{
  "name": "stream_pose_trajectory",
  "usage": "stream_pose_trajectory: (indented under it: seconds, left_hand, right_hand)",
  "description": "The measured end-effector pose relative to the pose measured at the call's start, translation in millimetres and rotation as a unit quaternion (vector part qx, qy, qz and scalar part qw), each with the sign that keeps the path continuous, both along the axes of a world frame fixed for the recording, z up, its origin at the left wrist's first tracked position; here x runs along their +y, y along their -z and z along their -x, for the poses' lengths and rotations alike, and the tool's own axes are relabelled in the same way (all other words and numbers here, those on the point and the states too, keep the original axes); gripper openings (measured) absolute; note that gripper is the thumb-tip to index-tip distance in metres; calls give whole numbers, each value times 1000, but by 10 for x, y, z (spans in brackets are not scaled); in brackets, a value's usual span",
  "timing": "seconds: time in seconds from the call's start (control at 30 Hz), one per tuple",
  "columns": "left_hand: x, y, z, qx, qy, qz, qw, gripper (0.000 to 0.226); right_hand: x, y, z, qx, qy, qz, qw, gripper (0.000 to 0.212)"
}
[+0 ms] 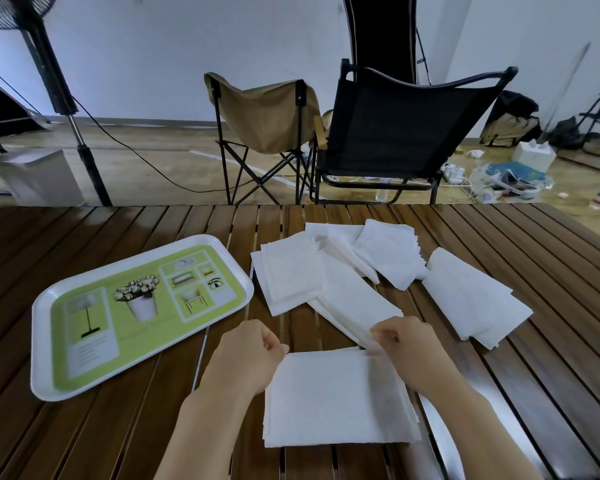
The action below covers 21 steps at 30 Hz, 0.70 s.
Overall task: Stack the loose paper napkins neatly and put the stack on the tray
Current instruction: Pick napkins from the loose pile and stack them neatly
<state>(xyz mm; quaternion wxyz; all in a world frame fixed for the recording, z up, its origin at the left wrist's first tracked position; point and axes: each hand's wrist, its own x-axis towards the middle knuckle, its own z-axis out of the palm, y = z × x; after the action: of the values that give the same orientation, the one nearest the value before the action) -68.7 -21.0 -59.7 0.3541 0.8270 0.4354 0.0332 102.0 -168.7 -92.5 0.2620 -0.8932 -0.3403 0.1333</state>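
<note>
Napkins (343, 292) lying loose in overlapping white piles across slatted wooden table (534, 271), right of green-printed tray (42, 341) sitting bare. Squared stack (336, 400) resting nearest, between both forearms. Tan chair (271, 112) and black chair (395, 133) standing beyond table edge. Right hand (409, 344) pinching corner of a loose pile; left hand (246, 355) curling, fingertips touching stack's corner.

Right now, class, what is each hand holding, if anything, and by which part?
The right hand pinches a loose napkin by its near corner. The left hand is curled at the stack's far left corner; whether it grips cannot be told.
</note>
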Motion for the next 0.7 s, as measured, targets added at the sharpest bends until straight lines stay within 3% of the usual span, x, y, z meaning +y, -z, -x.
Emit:
stream_pose_trajectory:
  seconds: [0.1,0.17,0.33,0.57,0.7]
  left_hand:
    - [7,8,2,-9,1,-2,1000,15]
    - [10,6,2,-16,1,-6,1000,15]
    - [3,-39,-12,-52,27,-26,998,21]
    - [-15,-116,-40,-124,60,-48,989,69]
    - [-20,-134,-40,-133,79,-43,987,97]
  right_hand:
    - [-7,-3,4,-19,1,-10,1000,38]
    - [4,-21,9,-15,23,-24,999,26]
    - [9,-229,72,56,106,-151,981,19]
    - [34,-561,221,61,77,-261,960,14]
    - [1,-715,261,107,32,-294,949,13]
